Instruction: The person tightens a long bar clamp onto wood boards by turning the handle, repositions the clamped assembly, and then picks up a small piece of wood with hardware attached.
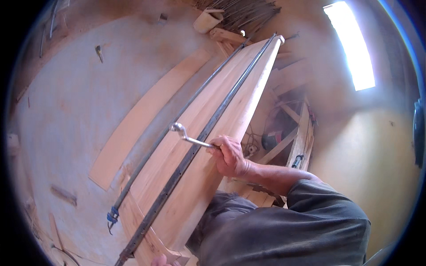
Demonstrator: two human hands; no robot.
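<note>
My right hand (230, 155) is closed around the handle of a bent silver metal wrench (195, 141) with a rounded head. The tool juts out across a long dark metal bar clamp (199, 137), over a large wooden panel (208, 177). A second bar clamp (164, 137) with a blue end fitting runs along the panel's far-left side. At the bottom edge, only a few fingertips of my left hand (159, 260) show, by the panel's near end and a wooden crosspiece (151, 241). What those fingers hold is out of sight.
A curved thin board (146, 115) lies left of the panel on the dusty floor (71, 119). Farther off are a pale bucket (207, 21) and a bundle of thin rods (248, 13). To the right stands a wooden frame (299, 133) near a bright window (350, 44).
</note>
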